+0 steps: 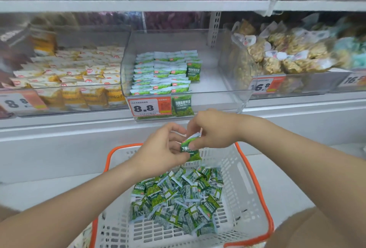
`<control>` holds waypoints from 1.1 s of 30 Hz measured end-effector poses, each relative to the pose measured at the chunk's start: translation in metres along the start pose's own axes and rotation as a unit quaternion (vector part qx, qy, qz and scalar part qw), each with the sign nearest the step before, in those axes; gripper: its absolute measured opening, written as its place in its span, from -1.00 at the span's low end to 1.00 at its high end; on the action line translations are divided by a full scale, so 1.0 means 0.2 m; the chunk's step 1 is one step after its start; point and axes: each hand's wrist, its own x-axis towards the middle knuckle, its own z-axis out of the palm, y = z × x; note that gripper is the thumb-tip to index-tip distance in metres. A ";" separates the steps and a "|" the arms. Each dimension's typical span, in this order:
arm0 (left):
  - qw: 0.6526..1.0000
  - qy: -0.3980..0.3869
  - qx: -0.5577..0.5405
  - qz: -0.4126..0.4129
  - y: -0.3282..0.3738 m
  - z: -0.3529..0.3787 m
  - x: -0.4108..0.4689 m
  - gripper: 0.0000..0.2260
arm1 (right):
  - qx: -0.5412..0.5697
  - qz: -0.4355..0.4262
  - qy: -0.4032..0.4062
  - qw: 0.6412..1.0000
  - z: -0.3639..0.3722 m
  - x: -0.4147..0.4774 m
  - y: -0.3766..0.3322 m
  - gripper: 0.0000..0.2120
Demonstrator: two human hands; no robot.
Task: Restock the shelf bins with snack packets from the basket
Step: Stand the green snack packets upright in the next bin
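Observation:
A white basket with an orange rim [251,170] sits low in front of me, holding a loose heap of green snack packets [176,196]. Above its far edge, my left hand [160,148] and my right hand [213,129] both pinch one small green packet [190,149]. It hangs upright between the fingertips. Straight ahead, a clear shelf bin [233,97] holds neat rows of the same green packets [164,73] on its left side. The bin's right half shows bare floor.
A bin of white and yellow packets [75,69] stands to the left, and a bin of golden-brown bagged snacks [287,53] to the right. Price tags reading 8.8 [146,107] and 16.8 [261,86] hang on the bin fronts. A white ledge [59,129] runs below the bins.

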 end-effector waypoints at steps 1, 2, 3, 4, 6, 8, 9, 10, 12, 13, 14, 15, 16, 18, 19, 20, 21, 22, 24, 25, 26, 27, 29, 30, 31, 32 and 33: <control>1.000 0.015 -0.007 0.004 0.03 -0.01 -0.01 -0.54 | 0.032 -0.006 0.008 0.999 -0.01 -0.01 0.00 -0.72; 0.999 0.030 -0.018 0.007 0.06 -0.02 -0.01 -0.53 | 0.065 -0.008 0.015 0.998 -0.03 -0.02 0.00 -0.76; 0.999 0.041 -0.027 0.010 0.08 -0.03 -0.01 -0.53 | 0.090 -0.009 0.023 0.996 -0.04 -0.02 0.00 -0.78; 0.998 0.048 -0.028 0.015 0.10 -0.04 -0.02 -0.53 | 0.102 -0.008 0.032 0.994 -0.05 -0.03 -0.01 -0.80; 0.998 0.055 -0.025 0.023 0.13 -0.04 -0.02 -0.57 | 0.117 -0.006 0.055 0.992 -0.08 -0.03 0.00 -0.83; 0.995 0.079 -0.050 0.024 0.15 -0.04 -0.02 -0.61 | 0.148 -0.005 0.081 0.986 -0.09 -0.03 0.01 -0.88; 0.993 0.092 -0.066 0.022 0.16 -0.05 -0.01 -0.62 | 0.168 -0.006 0.096 0.981 -0.10 -0.03 0.01 -0.90; 0.991 0.105 -0.082 0.019 0.17 -0.06 -0.01 -0.63 | 0.179 -0.007 0.111 0.977 -0.12 -0.03 0.01 -0.91; 0.987 0.118 -0.109 0.011 0.19 -0.08 0.00 -0.64 | 0.186 -0.005 0.134 0.973 -0.13 -0.03 0.01 -0.89; 0.986 0.120 -0.117 0.010 0.20 -0.08 0.01 -0.65 | 0.187 -0.004 0.143 0.972 -0.14 -0.03 0.01 -0.86; 0.985 0.124 -0.120 0.009 0.21 -0.09 0.01 -0.66 | 0.186 -0.003 0.151 0.971 -0.14 -0.03 0.00 -0.83; 0.985 0.130 -0.118 0.011 0.23 -0.09 0.02 -0.67 | 0.183 -0.003 0.159 0.970 -0.15 -0.04 0.00 -0.80; 0.984 0.134 -0.112 0.018 0.25 -0.10 0.02 -0.68 | 0.179 -0.004 0.166 0.970 -0.16 -0.04 0.00 -0.80; 0.986 0.135 -0.092 0.043 0.29 -0.11 0.02 -0.75 | 0.166 -0.008 0.188 0.968 -0.17 -0.04 0.00 -0.84; 0.987 0.133 -0.071 0.061 0.31 -0.12 0.03 -0.82 | 0.159 -0.011 0.200 0.967 -0.18 -0.04 0.00 -0.85; 0.986 0.135 -0.044 0.081 0.33 -0.13 0.04 -0.89 | 0.158 -0.015 0.214 0.964 -0.19 -0.04 0.00 -0.85; 0.984 0.143 -0.020 0.107 0.35 -0.14 0.05 -0.93 | 0.165 -0.020 0.229 0.959 -0.19 -0.04 0.00 -0.84; 0.978 0.163 -0.002 0.132 0.37 -0.15 0.07 -0.90 | 0.178 -0.026 0.245 0.953 -0.20 -0.03 0.00 -0.83; 0.963 0.209 0.014 0.169 0.40 -0.17 0.12 -0.83 | 0.225 -0.036 0.272 0.935 -0.21 -0.02 -0.01 -0.79; 0.958 0.223 0.016 0.179 0.41 -0.18 0.14 -0.83 | 0.258 -0.041 0.277 0.925 -0.21 -0.01 -0.01 -0.76; 0.954 0.233 0.017 0.187 0.44 -0.18 0.16 -0.83 | 0.291 -0.048 0.279 0.914 -0.22 0.01 -0.01 -0.73; 0.950 0.241 0.019 0.195 0.46 -0.19 0.18 -0.83 | 0.323 -0.051 0.283 0.902 -0.23 0.03 0.00 -0.70; 0.940 0.265 0.037 0.211 0.51 -0.20 0.22 -0.84 | 0.379 -0.038 0.307 0.872 -0.26 0.09 0.05 -0.64; 0.933 0.281 0.064 0.218 0.51 -0.22 0.24 -0.86 | 0.397 -0.021 0.328 0.857 -0.28 0.12 0.08 -0.64; 0.925 0.292 0.103 0.221 0.51 -0.24 0.27 -0.88 | 0.398 -0.002 0.355 0.846 -0.30 0.15 0.11 -0.65; 0.918 0.292 0.147 0.222 0.50 -0.26 0.29 -0.89 | 0.375 0.025 0.385 0.843 -0.31 0.18 0.15 -0.66; 0.911 0.279 0.202 0.227 0.48 -0.29 0.32 -0.90 | 0.333 0.059 0.411 0.847 -0.31 0.22 0.20 -0.67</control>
